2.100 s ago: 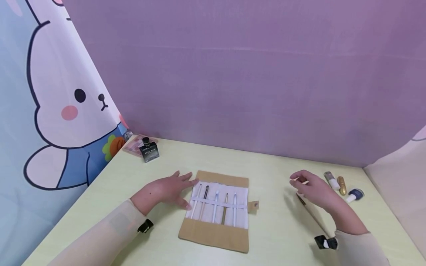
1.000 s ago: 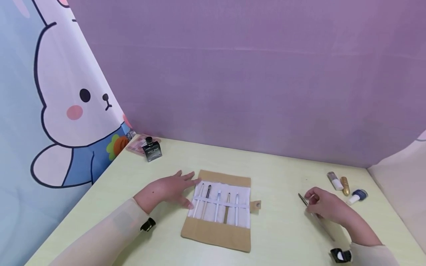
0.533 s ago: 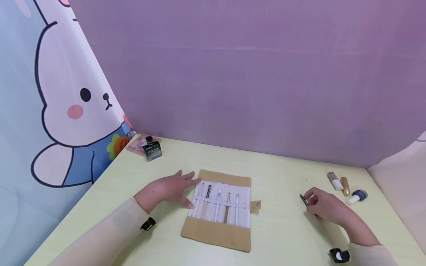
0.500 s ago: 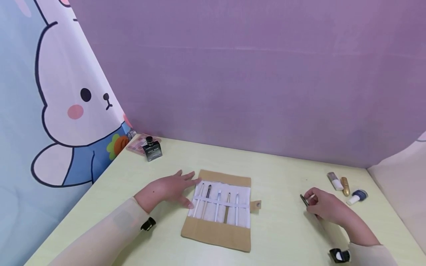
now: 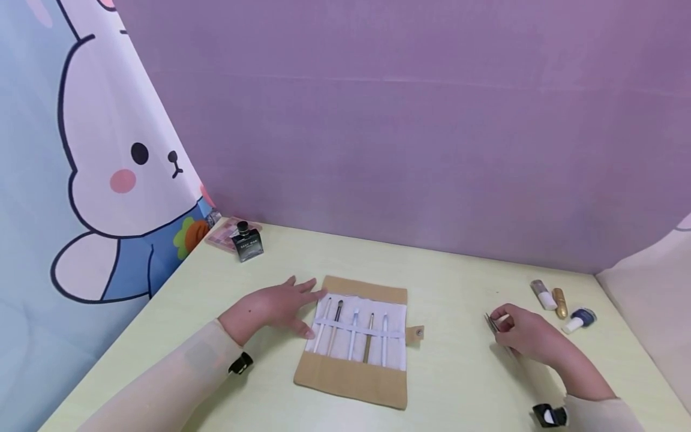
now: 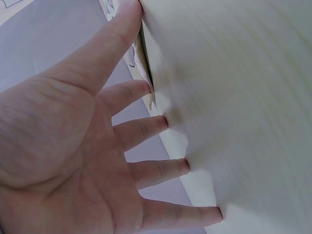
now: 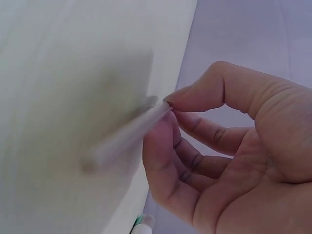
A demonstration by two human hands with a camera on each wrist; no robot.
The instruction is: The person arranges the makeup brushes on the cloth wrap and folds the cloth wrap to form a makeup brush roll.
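A tan brush roll (image 5: 351, 378) lies unrolled at the table's middle, with several thin brushes (image 5: 352, 329) tucked under its white band. My left hand (image 5: 299, 300) rests flat on the table, fingers straight, touching the roll's left edge (image 6: 146, 68). To the right, my right hand (image 5: 502, 321) hovers low over the table. Its thumb and curled fingers pinch a thin pale brush (image 7: 124, 134) near one end. The brush's dark tip (image 5: 492, 323) sticks out to the left of the fingers.
A black perfume bottle (image 5: 247, 243) and a pink palette (image 5: 227, 233) sit at the back left. A white tube (image 5: 542, 294), a gold lipstick (image 5: 559, 302) and a blue-capped bottle (image 5: 579, 318) lie at the far right. Purple backdrop behind, bunny curtain on the left.
My right hand came down from above the table and closed on the thin brush that lay there; its tip has since lifted slightly. The left hand has stayed put.
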